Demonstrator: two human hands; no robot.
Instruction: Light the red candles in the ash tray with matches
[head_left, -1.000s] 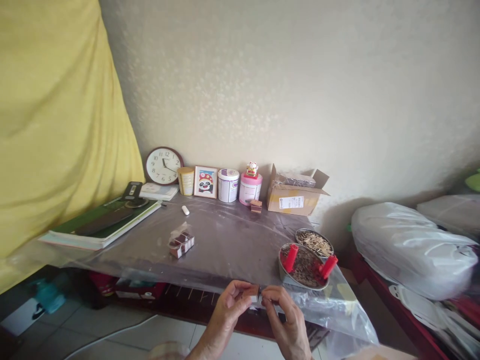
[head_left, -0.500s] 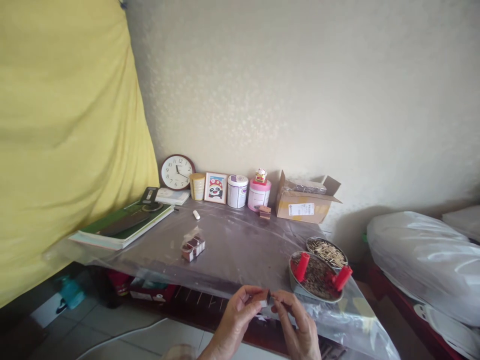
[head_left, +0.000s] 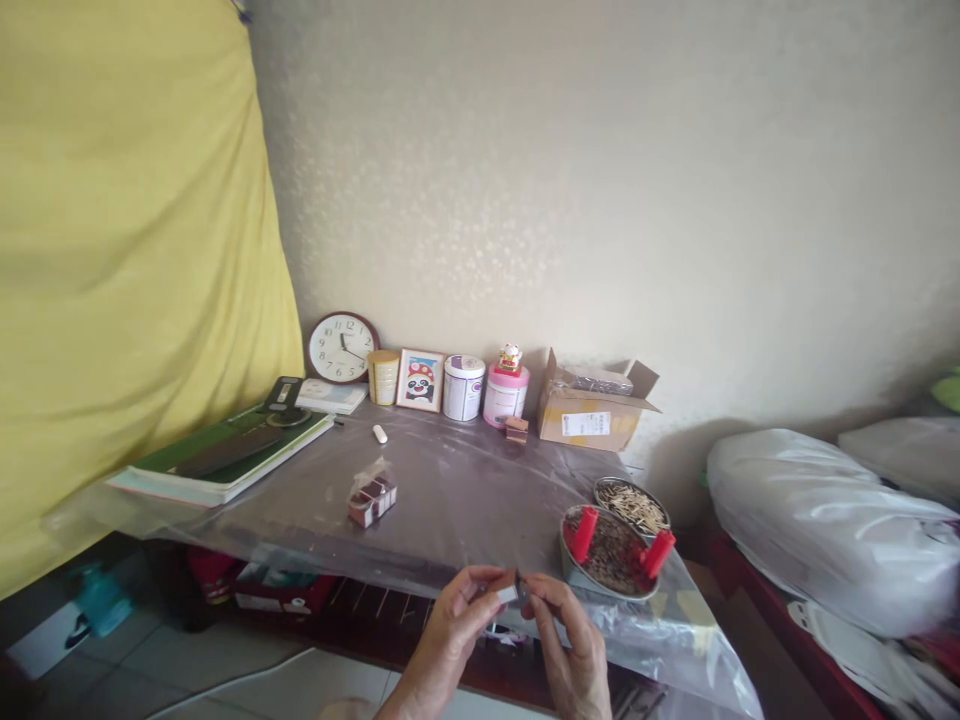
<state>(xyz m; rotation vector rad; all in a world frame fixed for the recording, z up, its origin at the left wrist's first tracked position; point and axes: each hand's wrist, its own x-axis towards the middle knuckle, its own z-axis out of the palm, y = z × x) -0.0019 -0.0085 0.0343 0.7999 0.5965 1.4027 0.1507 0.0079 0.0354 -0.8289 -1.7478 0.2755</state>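
Observation:
My left hand [head_left: 459,622] grips a small matchbox [head_left: 508,592] between thumb and fingers, over the near edge of the table. One white face of the box shows, with a brown face above it. Close by its right end, my right hand [head_left: 568,632] is closed in a pinch at the fingertips. Whatever it pinches is too small and dark to make out. Beyond the right hand stands a metal bowl [head_left: 568,570] of brown grains holding two red candles [head_left: 584,535]. Behind that bowl is a dish of loose matchsticks [head_left: 630,505].
A clear-wrapped pack of matchboxes [head_left: 373,500] lies left of centre on the plastic-covered table [head_left: 457,500]. Along the wall stand a clock [head_left: 343,347], tins [head_left: 463,390], a panda picture [head_left: 421,381] and an open carton [head_left: 592,415]. A large green book [head_left: 225,455] lies left.
The view has turned slightly right, so everything sits further left. Both hands keep close together at the matchbox, and the box's white face shows more.

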